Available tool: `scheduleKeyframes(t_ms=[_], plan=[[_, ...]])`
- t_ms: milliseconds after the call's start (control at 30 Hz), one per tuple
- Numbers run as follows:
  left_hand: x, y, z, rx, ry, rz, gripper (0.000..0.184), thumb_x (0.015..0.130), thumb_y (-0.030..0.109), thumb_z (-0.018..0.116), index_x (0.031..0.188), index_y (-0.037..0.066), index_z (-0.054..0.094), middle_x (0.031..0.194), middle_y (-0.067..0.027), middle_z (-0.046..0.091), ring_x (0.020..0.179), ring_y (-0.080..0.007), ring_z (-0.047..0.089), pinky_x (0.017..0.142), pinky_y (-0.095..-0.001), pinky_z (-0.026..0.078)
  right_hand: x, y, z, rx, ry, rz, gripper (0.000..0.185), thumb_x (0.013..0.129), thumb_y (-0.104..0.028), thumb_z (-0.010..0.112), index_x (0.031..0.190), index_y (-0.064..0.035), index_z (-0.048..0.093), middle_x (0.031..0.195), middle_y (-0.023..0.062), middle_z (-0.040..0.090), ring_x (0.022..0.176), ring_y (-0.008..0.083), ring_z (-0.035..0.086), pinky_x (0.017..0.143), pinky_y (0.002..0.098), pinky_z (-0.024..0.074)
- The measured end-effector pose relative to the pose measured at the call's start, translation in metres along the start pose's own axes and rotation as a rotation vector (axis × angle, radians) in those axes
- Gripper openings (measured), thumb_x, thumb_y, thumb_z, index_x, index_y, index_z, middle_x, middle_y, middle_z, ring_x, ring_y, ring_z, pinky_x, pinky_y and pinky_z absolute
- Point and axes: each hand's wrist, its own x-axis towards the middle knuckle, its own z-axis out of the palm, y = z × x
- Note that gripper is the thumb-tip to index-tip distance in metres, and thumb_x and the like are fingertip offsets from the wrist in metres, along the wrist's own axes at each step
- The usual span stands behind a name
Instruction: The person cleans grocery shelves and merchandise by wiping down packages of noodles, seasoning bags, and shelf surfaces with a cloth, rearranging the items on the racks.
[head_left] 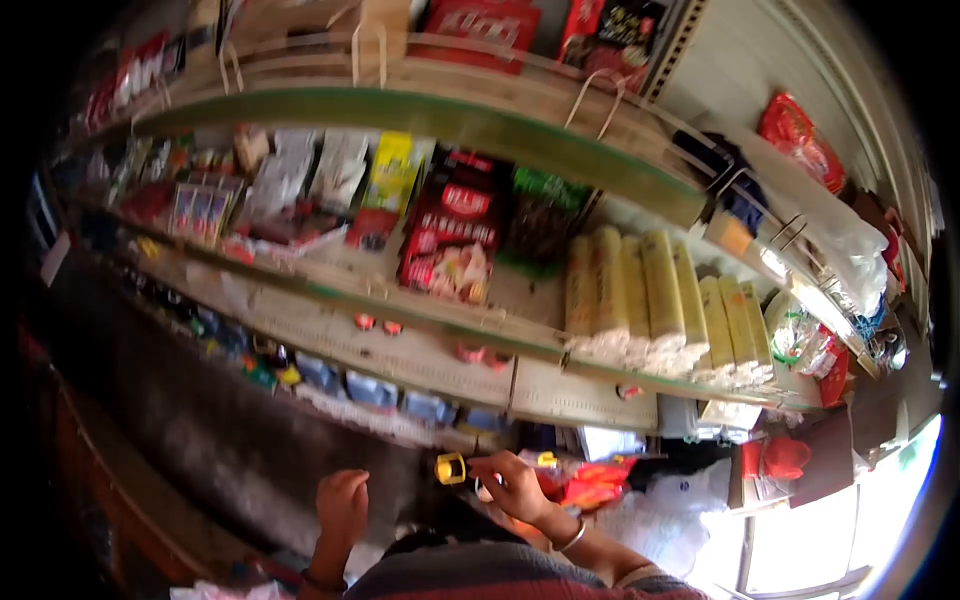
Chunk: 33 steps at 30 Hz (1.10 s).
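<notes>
My right hand [515, 487] is low in the middle of the view, with its thumb and fingers pinched together at the edge of a small yellow ring-shaped thing [451, 468]. Its dark centre shows, but its exact kind is unclear. A light-coloured bracelet circles the right wrist. To the left, apart from the yellow thing, my left hand [342, 505] is raised with its fingers curled in; nothing shows in it. Both hands are in front of my body, below the shelves.
Shelves [400, 110] cross the view, holding a red-and-black food packet [455, 235], a yellow packet [393, 170] and several pale yellow wrapped bundles [655, 290]. Red packages [595, 483] and clear plastic bags [665, 520] lie at lower right. A wooden edge [130, 490] runs along the left.
</notes>
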Motion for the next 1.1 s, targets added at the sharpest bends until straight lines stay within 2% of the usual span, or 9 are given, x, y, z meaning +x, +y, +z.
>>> scheduleKeyframes(t_ms=[400,500,567,667,767,800,933,1000,1100], plan=[[0.201,0.083,-0.012,-0.042,0.15,0.569,0.024,0.07,-0.003,0.062,0.092,0.004,0.064,0.092,-0.0071,0.06,0.084,-0.0267,0.057,0.075,-0.0388,0.045,0.122,-0.065,-0.207,-0.382,0.525,-0.492,0.029,0.066,0.016,0.054,0.087,-0.0025,0.06,0.079,0.0089,0.064,0.074,0.0227,0.059,0.067,0.0312,0.0461],[0.216,0.071,0.007,-0.091,0.131,0.636,0.026,0.067,-0.001,0.065,0.093,0.005,0.064,0.094,-0.0062,0.059,0.085,-0.0258,0.058,0.076,-0.0391,0.046,0.123,-0.077,-0.243,-0.675,0.766,-0.387,0.022,0.077,0.006,0.052,0.096,-0.0014,0.059,0.094,0.0123,0.06,0.088,0.0248,0.056,0.079,0.0338,0.0428],[0.225,0.059,0.014,-0.119,0.117,0.666,0.029,0.065,0.001,0.066,0.094,0.006,0.063,0.094,-0.006,0.059,0.085,-0.0257,0.058,0.076,-0.0393,0.046,0.134,-0.097,-0.246,-0.522,0.896,-0.345,0.021,0.087,0.003,0.042,0.103,0.0046,0.056,0.1,0.0118,0.059,0.095,0.0214,0.055,0.086,0.0323,0.0417],[0.251,0.03,0.016,-0.144,0.166,0.668,0.032,0.065,0.0,0.065,0.095,0.007,0.063,0.094,-0.0059,0.06,0.085,-0.0261,0.058,0.076,-0.0398,0.046,0.135,-0.109,-0.239,-0.433,0.907,-0.516,0.022,0.087,0.001,0.038,0.1,0.0068,0.056,0.091,0.0142,0.058,0.088,0.0232,0.053,0.08,0.0332,0.043],[0.284,-0.009,-0.007,-0.078,0.254,0.611,0.03,0.068,0.002,0.064,0.097,0.008,0.064,0.099,-0.0068,0.061,0.088,-0.0255,0.059,0.079,-0.04,0.046,0.166,-0.107,-0.195,-0.437,0.517,-0.536,0.015,0.085,-0.004,0.046,0.088,0.0035,0.059,0.079,0.0127,0.058,0.081,0.0218,0.053,0.071,0.032,0.0433],[0.3,-0.024,-0.02,-0.042,0.28,0.595,0.029,0.069,0.003,0.064,0.097,0.008,0.065,0.101,-0.0072,0.062,0.089,-0.025,0.059,0.08,-0.04,0.047,0.181,-0.108,-0.165,-0.405,0.479,-0.356,0.01,0.082,-0.001,0.052,0.087,0.0017,0.06,0.078,0.0117,0.059,0.077,0.0218,0.054,0.07,0.0317,0.0437],[0.384,-0.09,-0.075,0.052,0.363,0.304,0.027,0.078,0.014,0.06,0.104,0.006,0.061,0.1,-0.0134,0.063,0.09,-0.0306,0.06,0.078,-0.04,0.048,0.244,-0.07,-0.086,-0.431,0.072,-0.198,0.019,0.077,0.0,0.062,0.095,-0.0028,0.064,0.086,0.0122,0.065,0.078,0.0249,0.061,0.07,0.0334,0.0474],[0.424,-0.135,-0.093,0.262,0.152,0.023,0.032,0.084,0.025,0.055,0.108,0.005,0.06,0.103,-0.0164,0.062,0.094,-0.0332,0.059,0.082,-0.0402,0.047,0.272,-0.043,-0.045,-0.269,-0.047,-0.113,0.02,0.081,-0.008,0.063,0.101,-0.0024,0.063,0.089,0.0148,0.065,0.08,0.0249,0.064,0.07,0.0333,0.0501],[0.47,-0.205,-0.094,0.394,-0.253,-0.051,0.046,0.084,0.041,0.054,0.107,0.002,0.061,0.105,-0.02,0.062,0.092,-0.0325,0.061,0.082,-0.0401,0.047,0.317,-0.039,0.013,-0.121,-0.211,-0.04,0.03,0.086,-0.014,0.06,0.113,-0.0023,0.057,0.092,0.0168,0.065,0.087,0.0214,0.064,0.075,0.0309,0.0501]])
